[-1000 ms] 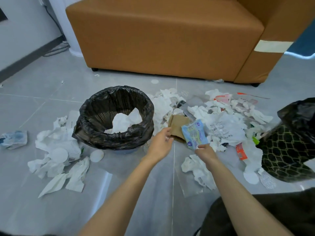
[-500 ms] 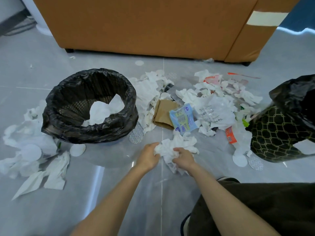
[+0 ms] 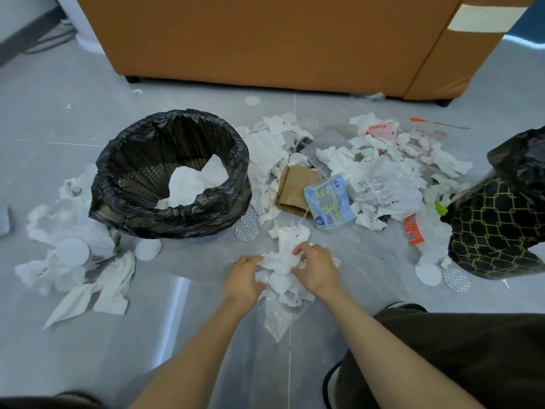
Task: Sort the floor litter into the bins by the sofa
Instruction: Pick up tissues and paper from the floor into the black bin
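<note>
1. Left hand (image 3: 244, 276) and right hand (image 3: 317, 268) clamp one crumpled tissue wad (image 3: 283, 261) between curled fingers, over a clear plastic bag (image 3: 277, 317).
2. Just beyond the grip: blue packet (image 3: 328, 203), brown cardboard (image 3: 296, 187).
3. Beyond-left: black-lined bin (image 3: 171, 172). Right: mesh bin (image 3: 498, 225). Farthest: sofa (image 3: 265, 39).

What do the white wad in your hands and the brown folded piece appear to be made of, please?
White wad: soft tissue paper, matte, crumpled into limp folds. Brown folded piece: probably thin cardboard or kraft paper, matte, holding flat panels and sharp creases.
</note>
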### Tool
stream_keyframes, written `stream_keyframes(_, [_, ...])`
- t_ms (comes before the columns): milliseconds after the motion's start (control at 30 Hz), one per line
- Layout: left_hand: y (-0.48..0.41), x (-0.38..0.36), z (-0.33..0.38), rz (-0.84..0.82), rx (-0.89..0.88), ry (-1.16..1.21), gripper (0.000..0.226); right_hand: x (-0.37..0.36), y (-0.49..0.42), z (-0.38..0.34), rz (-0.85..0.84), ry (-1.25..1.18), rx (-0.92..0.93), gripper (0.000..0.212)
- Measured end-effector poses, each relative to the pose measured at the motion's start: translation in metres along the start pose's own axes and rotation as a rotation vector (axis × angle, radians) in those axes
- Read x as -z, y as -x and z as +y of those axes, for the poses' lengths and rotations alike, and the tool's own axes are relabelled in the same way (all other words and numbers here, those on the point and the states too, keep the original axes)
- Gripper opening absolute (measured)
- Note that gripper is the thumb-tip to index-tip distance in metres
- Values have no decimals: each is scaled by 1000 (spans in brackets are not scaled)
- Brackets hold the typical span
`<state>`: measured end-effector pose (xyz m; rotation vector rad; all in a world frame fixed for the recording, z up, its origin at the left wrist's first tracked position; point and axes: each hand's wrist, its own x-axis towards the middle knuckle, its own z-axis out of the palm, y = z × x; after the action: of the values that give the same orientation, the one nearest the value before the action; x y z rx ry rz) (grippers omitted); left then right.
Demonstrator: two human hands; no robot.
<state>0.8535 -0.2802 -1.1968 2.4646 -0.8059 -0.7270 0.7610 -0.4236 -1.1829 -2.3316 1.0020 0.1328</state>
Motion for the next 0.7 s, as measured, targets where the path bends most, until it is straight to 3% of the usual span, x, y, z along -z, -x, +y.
stream_keyframes(133, [2, 9, 0, -8, 26, -92, 71, -1, 2, -12, 74, 136, 53, 44])
stream_keyframes(233, [6, 12, -2, -89, 32, -195, 78, -3, 1, -20, 33, 200, 133, 53])
stream_keyframes(367, [14, 5, -9, -123, 71, -214, 45, -14, 0, -24, -183, 301, 126, 71])
stream_keyframes(467, [18, 2, -13, -145, 79, -183, 31, -21, 5, -17, -223, 300, 78, 57])
stream_keyframes(567, [18, 6, -16, -112, 65, -139, 33, -25, 10, -11, -143, 246, 59, 32])
stream_keyframes(700, [13, 21, -9, -24, 66, -41, 40, -20, 8, -11, -100, 2, -59, 24])
